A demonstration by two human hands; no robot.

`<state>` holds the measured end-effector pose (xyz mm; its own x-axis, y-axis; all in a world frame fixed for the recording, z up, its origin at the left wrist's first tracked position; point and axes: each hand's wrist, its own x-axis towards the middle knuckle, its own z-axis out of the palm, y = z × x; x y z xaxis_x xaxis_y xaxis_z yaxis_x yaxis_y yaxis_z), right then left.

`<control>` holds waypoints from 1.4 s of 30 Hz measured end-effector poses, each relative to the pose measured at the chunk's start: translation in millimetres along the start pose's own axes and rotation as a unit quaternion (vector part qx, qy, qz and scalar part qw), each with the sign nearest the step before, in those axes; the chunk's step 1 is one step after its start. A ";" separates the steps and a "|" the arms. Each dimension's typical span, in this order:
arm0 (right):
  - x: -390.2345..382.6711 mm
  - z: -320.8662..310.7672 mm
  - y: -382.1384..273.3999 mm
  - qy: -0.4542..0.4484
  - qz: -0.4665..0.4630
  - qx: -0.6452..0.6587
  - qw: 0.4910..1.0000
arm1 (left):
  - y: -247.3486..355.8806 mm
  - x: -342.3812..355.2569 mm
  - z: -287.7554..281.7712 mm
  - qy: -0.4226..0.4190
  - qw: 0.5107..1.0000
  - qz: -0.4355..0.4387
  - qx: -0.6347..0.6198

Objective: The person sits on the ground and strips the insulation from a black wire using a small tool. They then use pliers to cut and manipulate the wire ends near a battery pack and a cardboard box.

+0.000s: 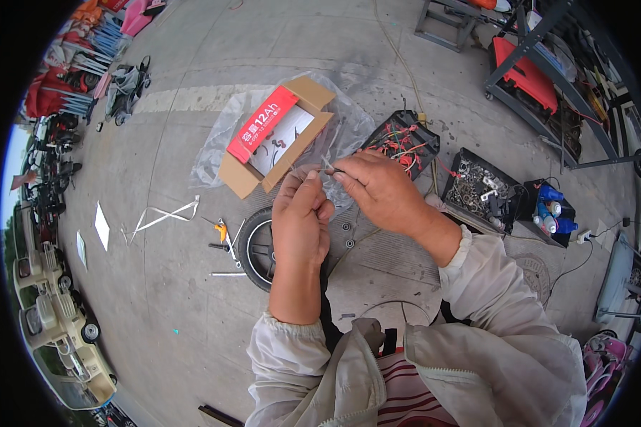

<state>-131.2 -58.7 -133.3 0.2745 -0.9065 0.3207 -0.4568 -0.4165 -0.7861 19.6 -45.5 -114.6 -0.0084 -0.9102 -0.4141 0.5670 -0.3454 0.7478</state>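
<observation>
Wire [329, 165], thin and pale, sits pinched between both hands, held up over the concrete floor [178, 299] at about its middle. From my remote seat I see the left hand [300, 217] curled, thumb and fingers closed toward the wire's near end; the fingertips hide the exact contact. Right hand [381, 192] also closed, thumb and forefinger nipping the wire at its tip. What the wire joins to, I cannot tell; it is too small.

Directly beyond the hands: an open cardboard box [278, 139] with a red panel on one flap, lying on a clear plastic bag [224, 132]. Some of the bag's film seems to rise toward the fingers.

Below the left hand, a small black wheel [256, 249] lies flat on the floor. Just left of it, an orange-handled tool [221, 231] and white straps [160, 215].

Right of the hands: a black tray of red and green wiring [402, 142], then a second black tray of metal fittings [481, 188], then blue bottles [550, 210] in a holder. A red cart [527, 71] stands at the floor's far right edge.

Scooters [60, 320] parked along the left edge. Both sleeves pale, cuffs gathered at the wrists.
</observation>
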 end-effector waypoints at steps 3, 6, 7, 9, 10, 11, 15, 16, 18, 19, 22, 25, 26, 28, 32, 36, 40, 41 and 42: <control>0.1 -1.3 -4.7 -0.003 0.005 -0.032 0.999 | -3.0 -0.2 1.7 0.003 0.998 0.038 0.047; 0.1 -0.7 -6.0 -0.013 0.010 -0.042 0.999 | -5.9 -1.2 3.7 0.021 0.991 0.080 0.102; 0.0 -0.3 -6.2 -0.019 0.011 -0.042 0.999 | -6.9 -0.6 2.0 0.026 0.989 0.090 0.116; -0.8 0.5 -7.5 -0.019 0.013 -0.025 0.999 | -7.5 0.0 -0.3 0.029 0.983 0.111 0.143; -0.9 0.6 -8.0 -0.020 0.013 -0.016 1.000 | -7.2 0.0 -1.3 0.028 0.980 0.120 0.155; -0.6 0.5 -8.4 -0.017 0.014 -0.011 1.000 | -7.2 -0.4 -1.7 0.026 0.977 0.129 0.168; 1.5 -3.8 -7.8 -0.015 0.019 0.015 1.000 | -7.8 -5.9 5.4 0.055 0.976 0.121 0.175; 2.3 -4.2 -7.7 -0.018 0.019 0.025 0.999 | -8.3 -6.4 6.2 0.065 0.978 0.117 0.159; 2.2 -5.7 -1.1 -0.024 0.067 0.026 0.997 | -5.7 -5.7 8.2 0.083 0.979 0.138 0.126; 2.4 -7.6 1.3 -0.026 0.091 0.026 0.995 | 0.2 -4.2 9.0 0.091 0.976 0.162 0.109; 5.1 -14.6 -0.1 -0.088 0.186 0.331 0.921 | 4.0 0.8 4.1 0.079 0.985 0.135 0.077; 1.9 -8.9 1.4 -0.090 0.224 0.465 0.852 | -7.9 3.6 0.5 0.015 0.998 0.024 0.058; 1.3 -8.2 1.2 -0.088 0.216 0.495 0.837 | -9.5 3.1 -0.7 0.011 0.998 0.023 0.056; 1.3 -8.2 1.2 -0.081 0.200 0.551 0.806 | -10.2 1.8 3.9 0.000 0.998 0.019 0.052; 0.3 2.6 5.5 -0.012 0.190 0.468 0.863 | -9.7 -0.7 10.5 -0.007 0.998 0.045 0.038; -0.2 5.7 5.7 -0.010 0.211 0.460 0.862 | -10.7 -1.4 8.6 0.011 0.995 0.067 0.071; 3.9 -3.8 -2.6 0.028 0.180 0.381 0.907 | -5.8 -2.7 4.9 0.027 0.983 0.082 0.162; 4.6 -6.4 -2.7 0.014 0.183 0.374 0.909 | -6.0 -3.0 5.1 0.026 0.975 0.089 0.201; 5.3 -8.7 -2.6 0.001 0.185 0.369 0.911 | -5.8 -3.7 5.2 0.025 0.965 0.097 0.241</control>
<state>-135.9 -63.0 -124.9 0.2157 -0.9757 -0.0383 0.1747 0.0772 -0.9816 12.0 -41.4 -114.7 0.1070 -0.9603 -0.2575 0.1045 -0.2467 0.9634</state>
